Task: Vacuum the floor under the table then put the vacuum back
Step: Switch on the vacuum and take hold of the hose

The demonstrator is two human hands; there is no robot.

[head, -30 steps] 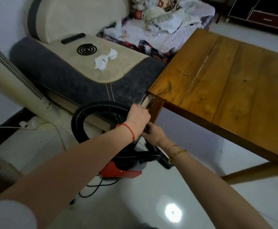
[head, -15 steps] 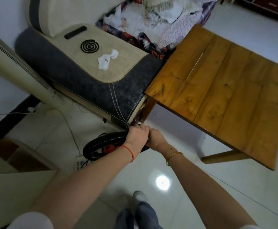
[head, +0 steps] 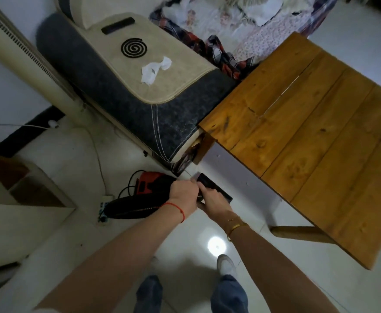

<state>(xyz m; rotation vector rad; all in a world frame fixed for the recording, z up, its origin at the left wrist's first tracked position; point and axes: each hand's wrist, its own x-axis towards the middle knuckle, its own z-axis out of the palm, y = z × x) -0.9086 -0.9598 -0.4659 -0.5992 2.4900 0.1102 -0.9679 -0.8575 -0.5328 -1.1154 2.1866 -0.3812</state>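
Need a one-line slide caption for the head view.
Both hands, left and right, hold the vacuum's dark nozzle end above the floor beside the wooden table.

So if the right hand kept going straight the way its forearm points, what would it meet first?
Probably the sofa's grey front corner, beside the wooden table's leg. The right hand already grips the dark vacuum nozzle, which would arrive first. Depth is unclear, so it might pass lower, over the floor.

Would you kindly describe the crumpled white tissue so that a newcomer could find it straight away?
Start at the sofa left of the wooden table; its grey arm carries a beige cover. On that cover, the tissue lies nearest the table. It is the only white, crumpled thing there, unlike the black spiral coil and the black remote beyond it.
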